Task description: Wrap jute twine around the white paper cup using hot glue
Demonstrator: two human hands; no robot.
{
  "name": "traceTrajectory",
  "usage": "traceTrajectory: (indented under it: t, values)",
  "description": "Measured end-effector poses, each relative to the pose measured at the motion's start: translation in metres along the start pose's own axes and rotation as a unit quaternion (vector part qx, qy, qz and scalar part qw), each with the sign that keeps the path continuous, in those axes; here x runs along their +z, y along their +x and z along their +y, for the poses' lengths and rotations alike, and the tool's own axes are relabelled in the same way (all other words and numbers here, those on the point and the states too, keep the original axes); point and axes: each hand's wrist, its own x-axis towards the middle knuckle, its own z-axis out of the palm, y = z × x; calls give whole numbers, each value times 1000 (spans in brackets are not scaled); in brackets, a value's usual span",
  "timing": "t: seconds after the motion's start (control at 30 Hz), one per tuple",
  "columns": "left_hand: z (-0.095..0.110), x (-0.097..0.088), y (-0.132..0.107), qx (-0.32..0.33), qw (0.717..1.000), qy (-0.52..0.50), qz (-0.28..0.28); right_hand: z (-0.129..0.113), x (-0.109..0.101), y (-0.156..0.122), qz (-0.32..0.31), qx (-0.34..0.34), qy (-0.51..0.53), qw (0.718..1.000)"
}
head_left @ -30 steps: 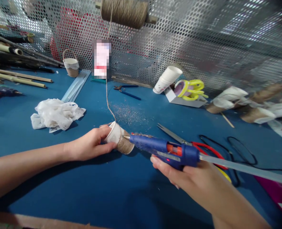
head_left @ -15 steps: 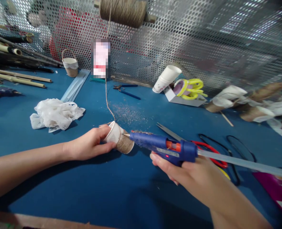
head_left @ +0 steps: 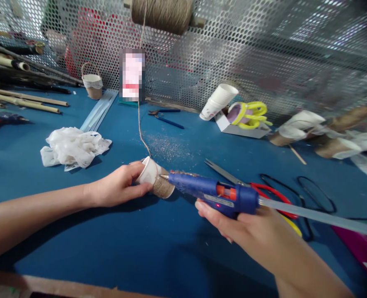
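My left hand (head_left: 121, 185) grips a white paper cup (head_left: 148, 174) by its rim, tilted on its side with the base to the right. Brown twine (head_left: 164, 189) is wound round the lower part of the cup. A strand of twine (head_left: 139, 124) runs from the cup up to the big spool (head_left: 161, 14). In my right hand (head_left: 233, 225) is a blue glue gun (head_left: 202, 186), its red light lit and a long clear glue stick (head_left: 307, 215) out of its back. The metal nozzle is at the edge of the wound twine; whether it touches is hard to tell.
Scissors (head_left: 223, 171) with red and yellow handles lie behind the glue gun beside a black cord (head_left: 304, 203). Pliers (head_left: 166, 118), stacked paper cups (head_left: 219, 101) and crumpled white lace (head_left: 74, 147) lie farther back. A small twine basket (head_left: 93, 87) stands before the perforated metal screen (head_left: 177, 70).
The view has shifted very slightly. Both hands, the cup and the glue gun stay in nearly the same place relative to each other.
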Motion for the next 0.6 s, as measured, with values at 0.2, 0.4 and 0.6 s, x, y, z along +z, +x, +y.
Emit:
traceTrajectory:
  t: [0.2, 0.4, 0.6]
  values:
    - [1, 0, 2, -2, 1000, -15, 4, -6, 0, 0, -27, -10, -13, 999]
    - [2, 0, 2, -3, 1000, -1, 6, -4, 0, 0, -19, -42, -28, 999]
    - [0, -1, 1, -2, 1000, 7, -4, -4, -1, 1, -7, -30, -36, 999]
